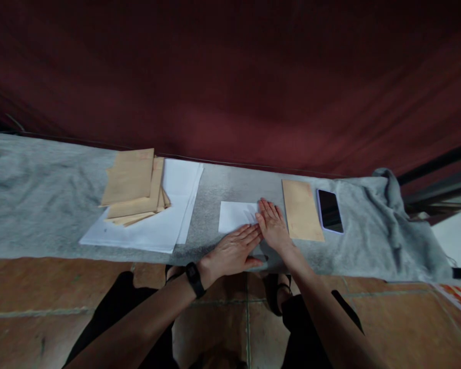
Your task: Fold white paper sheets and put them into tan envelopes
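Note:
A small white sheet of paper (236, 214), seemingly folded, lies on the grey cloth in front of me. My left hand (234, 250) rests flat across its lower edge, fingers stretched out to the right. On the paper's right end lies my right hand (273, 225), palm down, its fingers pointing away from me. The fingertips of the left hand meet the side of the right hand, and together they cover part of the paper. Just right of my right hand is a single brown envelope (302, 210), lying flat.
To the left, a pile of brown envelopes (128, 177) sits on a stack of larger white sheets (180, 179). A phone (330, 210) lies right of the single envelope. Grey cloth (54, 200) covers the narrow bench, with a dark red curtain (230, 92) behind it.

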The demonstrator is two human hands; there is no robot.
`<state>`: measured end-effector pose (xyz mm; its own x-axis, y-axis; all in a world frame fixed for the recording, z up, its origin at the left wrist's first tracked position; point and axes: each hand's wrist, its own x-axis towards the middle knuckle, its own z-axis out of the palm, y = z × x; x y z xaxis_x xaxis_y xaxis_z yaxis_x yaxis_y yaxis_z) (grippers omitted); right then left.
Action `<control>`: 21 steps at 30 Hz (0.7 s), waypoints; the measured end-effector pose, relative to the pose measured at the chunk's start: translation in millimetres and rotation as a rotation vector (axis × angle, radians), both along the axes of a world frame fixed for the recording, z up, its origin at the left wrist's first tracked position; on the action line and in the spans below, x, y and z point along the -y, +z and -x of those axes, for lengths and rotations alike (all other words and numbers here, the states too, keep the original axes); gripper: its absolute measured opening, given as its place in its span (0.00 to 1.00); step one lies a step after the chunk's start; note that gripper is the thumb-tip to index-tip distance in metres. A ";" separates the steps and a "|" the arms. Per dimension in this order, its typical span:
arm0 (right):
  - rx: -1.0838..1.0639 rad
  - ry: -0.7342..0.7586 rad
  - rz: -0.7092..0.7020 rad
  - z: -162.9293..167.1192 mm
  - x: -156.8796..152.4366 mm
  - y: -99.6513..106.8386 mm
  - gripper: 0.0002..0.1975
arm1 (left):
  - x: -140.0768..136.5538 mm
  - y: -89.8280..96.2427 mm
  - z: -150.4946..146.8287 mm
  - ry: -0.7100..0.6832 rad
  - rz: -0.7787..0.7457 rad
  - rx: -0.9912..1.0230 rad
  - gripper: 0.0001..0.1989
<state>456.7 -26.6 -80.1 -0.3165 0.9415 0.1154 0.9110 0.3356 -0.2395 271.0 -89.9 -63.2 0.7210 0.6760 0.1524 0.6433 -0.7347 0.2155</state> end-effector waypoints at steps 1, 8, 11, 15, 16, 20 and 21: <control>0.000 -0.010 -0.007 0.9 -0.4 -0.6 0.31 | -0.2 0.3 0.4 -0.005 0.003 0.003 0.36; -0.127 -0.023 -0.057 6.7 4.8 1.5 0.31 | -8.6 4.3 5.9 0.076 -0.042 0.072 0.24; -0.176 0.045 -0.053 13.1 12.0 3.1 0.30 | -15.2 2.0 8.2 0.313 -0.080 0.095 0.26; -0.144 0.119 -0.024 23.5 22.2 2.2 0.29 | -22.2 -8.5 10.3 0.457 -0.069 0.015 0.29; -0.124 0.129 -0.021 25.3 24.1 1.6 0.28 | -23.3 -11.3 10.8 0.466 -0.066 -0.009 0.30; -0.049 0.133 -0.049 26.6 28.4 -1.0 0.29 | -26.1 -17.5 13.3 0.500 -0.071 -0.053 0.32; -0.036 0.126 -0.061 25.7 28.8 -1.7 0.29 | -26.7 -17.9 14.1 0.514 -0.074 -0.049 0.32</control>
<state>431.0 -55.4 -81.8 -0.4260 0.8857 0.1847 0.8520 0.4614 -0.2474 256.9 -63.2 -81.1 0.3062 0.9334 0.1873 0.9330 -0.3333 0.1355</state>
